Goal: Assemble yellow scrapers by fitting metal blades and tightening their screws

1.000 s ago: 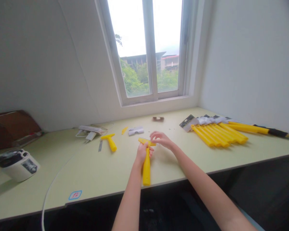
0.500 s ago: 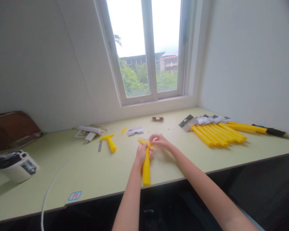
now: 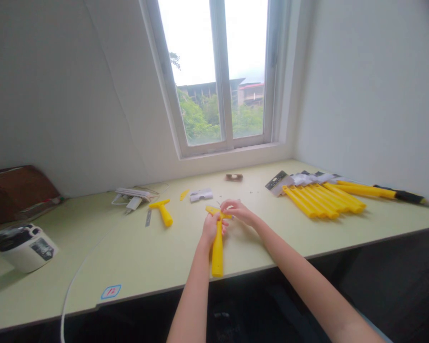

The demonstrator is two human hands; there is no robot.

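A yellow T-shaped scraper (image 3: 218, 252) points its handle toward me, near the table's front edge. My left hand (image 3: 209, 228) is closed around it just below the crossbar. At the crossbar's right side, my right hand (image 3: 238, 211) has its fingertips pinched together. Something thin and dark shows at those fingertips, too small to make out. To the left lies another yellow scraper (image 3: 165, 216), with a flat metal blade (image 3: 148, 217) beside it. Beyond my hands are a small yellow plastic piece (image 3: 184, 194) and a folded white piece (image 3: 201, 195).
Several yellow handles with card labels (image 3: 309, 201) lie in a row at the right. A white mug (image 3: 30, 252) stands at the left, and a white power strip (image 3: 134, 193) lies near the wall. A small brown piece (image 3: 234, 177) lies below the window. A white cable (image 3: 71, 286) crosses the table edge.
My right fingertips have shifted slightly left and up over the crossbar, and a thin dark sliver now shows by them. My left hand still holds the scraper in nearly the same place.
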